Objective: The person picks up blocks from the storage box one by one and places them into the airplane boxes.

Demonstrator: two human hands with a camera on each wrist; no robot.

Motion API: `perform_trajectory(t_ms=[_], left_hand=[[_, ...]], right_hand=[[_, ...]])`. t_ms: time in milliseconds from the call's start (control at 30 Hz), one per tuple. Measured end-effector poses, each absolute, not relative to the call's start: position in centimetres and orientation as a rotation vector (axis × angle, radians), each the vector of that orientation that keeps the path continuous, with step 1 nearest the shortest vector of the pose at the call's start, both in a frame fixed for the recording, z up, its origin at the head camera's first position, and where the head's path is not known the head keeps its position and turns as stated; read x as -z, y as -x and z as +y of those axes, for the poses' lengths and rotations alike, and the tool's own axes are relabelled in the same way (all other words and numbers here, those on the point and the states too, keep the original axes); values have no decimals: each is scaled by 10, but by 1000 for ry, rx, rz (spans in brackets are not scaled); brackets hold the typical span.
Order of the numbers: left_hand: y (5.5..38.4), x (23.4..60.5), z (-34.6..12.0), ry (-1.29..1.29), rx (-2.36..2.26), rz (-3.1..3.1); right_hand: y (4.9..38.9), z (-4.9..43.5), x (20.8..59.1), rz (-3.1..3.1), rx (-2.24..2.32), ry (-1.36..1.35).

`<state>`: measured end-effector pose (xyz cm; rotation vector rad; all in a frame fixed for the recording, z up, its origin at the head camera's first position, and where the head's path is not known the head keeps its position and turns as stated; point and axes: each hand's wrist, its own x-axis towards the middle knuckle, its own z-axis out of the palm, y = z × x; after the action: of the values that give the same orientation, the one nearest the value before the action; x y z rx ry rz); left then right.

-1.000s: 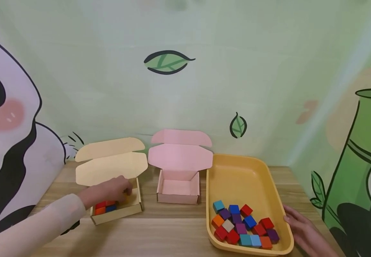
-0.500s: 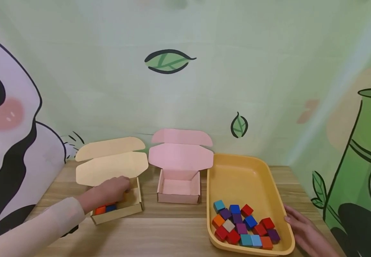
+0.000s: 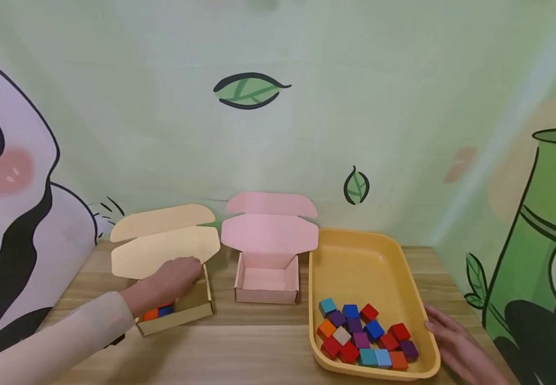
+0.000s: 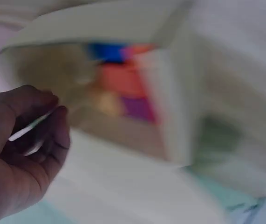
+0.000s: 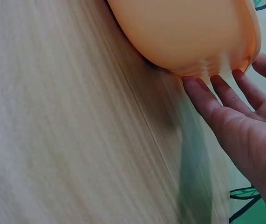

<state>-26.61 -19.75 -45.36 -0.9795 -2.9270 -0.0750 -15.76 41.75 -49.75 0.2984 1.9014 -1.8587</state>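
Observation:
My left hand [image 3: 169, 280] is over the open pale-yellow cardboard box [image 3: 182, 320]. The left wrist view shows its thumb and fingertips bent close together, with no block between them. Inside the box, blurred in that view, lie a blue block [image 4: 108, 52], a red block [image 4: 121, 79], a purple block [image 4: 139, 107] and a yellowish block [image 4: 105, 100]; the hand covers some of them from above. On the other side, the fingertips of my right hand [image 3: 456, 339] touch the outer wall of the yellow tray [image 5: 184, 37], fingers extended. Several coloured blocks [image 3: 361, 340] sit in the tray's near half.
Between the yellow box and the tray stands a pink cardboard box [image 3: 265, 295], lid up, nothing inside. All three stand on a wood-grain table [image 3: 239, 347]. Behind rises a green printed backdrop [image 3: 259, 144] with a panda and leaves.
My left hand has lifted slightly and shifted to the right, toward the box's back corner. The right hand and the blocks in the tray have stayed put.

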Motion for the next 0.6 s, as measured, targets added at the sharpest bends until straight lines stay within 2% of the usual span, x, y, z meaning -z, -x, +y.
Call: perform_trajectory(t_ms=[133, 300, 467, 600], left_hand=[[271, 419, -144, 1017, 203, -2912], [278, 397, -36, 1343, 237, -2871], [269, 401, 80, 1714, -15, -2799], [264, 416, 145, 1903, -223, -2804]], right_hand=[[156, 417, 498, 1919, 1885, -277], [155, 422, 497, 1909, 1892, -259], [155, 423, 497, 1860, 1923, -247], [158, 418, 496, 1805, 1968, -224]])
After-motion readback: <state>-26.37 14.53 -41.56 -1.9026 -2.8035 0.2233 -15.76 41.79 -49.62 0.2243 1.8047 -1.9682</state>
